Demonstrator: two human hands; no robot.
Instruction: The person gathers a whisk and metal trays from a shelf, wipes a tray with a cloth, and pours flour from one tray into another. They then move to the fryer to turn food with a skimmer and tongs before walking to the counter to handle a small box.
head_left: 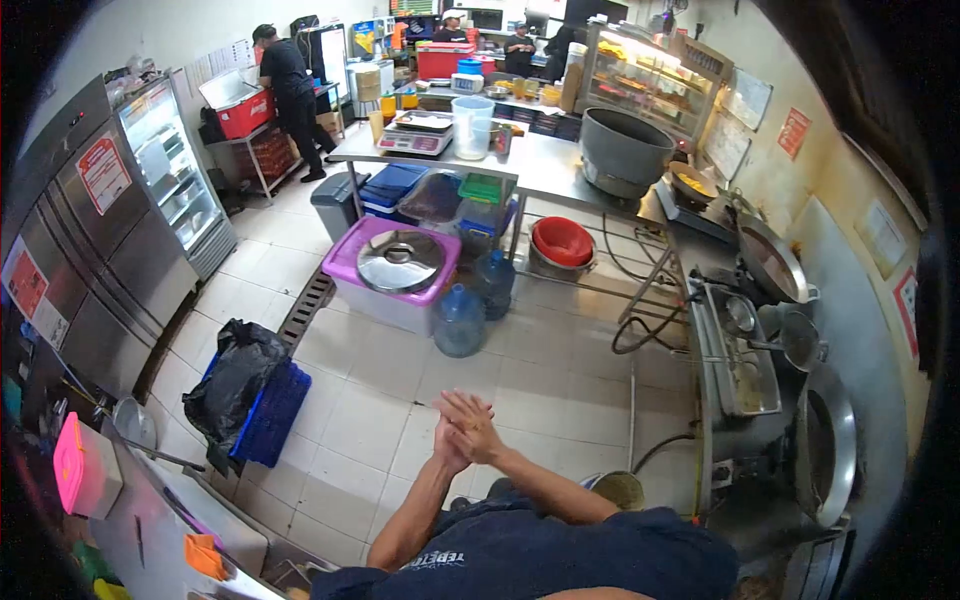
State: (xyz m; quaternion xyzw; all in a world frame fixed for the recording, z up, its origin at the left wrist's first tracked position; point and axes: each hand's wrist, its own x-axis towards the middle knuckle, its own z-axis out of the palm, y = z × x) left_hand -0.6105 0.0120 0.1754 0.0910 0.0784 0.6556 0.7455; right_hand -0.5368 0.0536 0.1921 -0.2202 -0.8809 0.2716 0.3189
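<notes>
Far to the left of the grip and below it, we saw a pink box (70, 468) at the edge of a steel counter (160, 535). Nearer, still left of the grip and slightly above it, a black bag (235, 380) lay slumped over a stack of blue crates (275, 415) on the tiled floor (370, 420). Above the grip and a little to the left stood a purple bin (350, 262) bearing a round metal lid (400, 260). Directly above the grip stood a blue water jug (460, 322), the nearest thing to it yet apart from it, with a second jug (494, 280) just behind.

At the centre, the left hand (450, 445) and the right hand (478, 432) met palm to palm over the floor, fingers extended and crossed at an angle. The grip of each was released, lying flat against the other hand. Both bare forearms rose from a dark blue shirt (560, 550).

Up and to the right of the grip sat stacked red basins (562, 240). Well to the right ran the cooking line: a steel fryer (745, 375), a ladle (800, 340) and, lowest, a large wok (825, 445).
</notes>
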